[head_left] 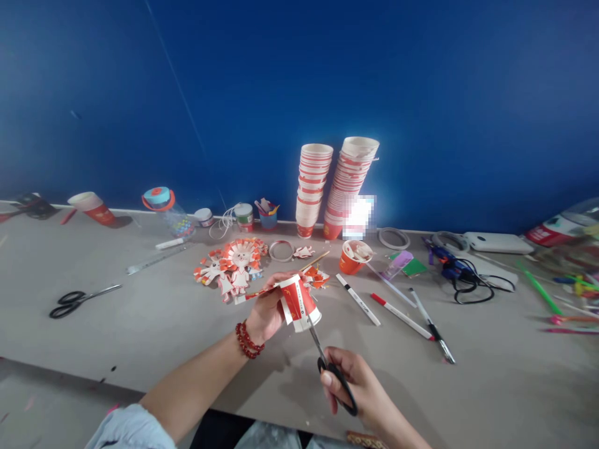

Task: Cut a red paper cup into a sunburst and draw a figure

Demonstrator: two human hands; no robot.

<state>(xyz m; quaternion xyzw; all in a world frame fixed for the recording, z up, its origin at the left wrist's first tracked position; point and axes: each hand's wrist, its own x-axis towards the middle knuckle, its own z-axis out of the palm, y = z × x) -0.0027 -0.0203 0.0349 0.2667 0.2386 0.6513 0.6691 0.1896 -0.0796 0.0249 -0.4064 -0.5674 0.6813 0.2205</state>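
Note:
My left hand [266, 313] is closed around a red and white paper cup [296, 300], which is tilted and partly cut, with a strip of its wall sticking out on the left. In my right hand [350, 379] are black-handled scissors [316, 337], their blades at the cup's rim. How far the blades are apart I cannot make out. Just beyond the cup lie paper cut-out figures [241, 265] with orange-red fringes and small drawn bodies. A red bead bracelet circles my left wrist.
Two tall stacks of paper cups [312, 187] stand against the blue wall. A second pair of scissors [75, 302] lies left; markers [358, 299], a cup of scraps [354, 257] and a blue glue gun [452, 265] lie right. Behind stands a clear bottle [173, 218].

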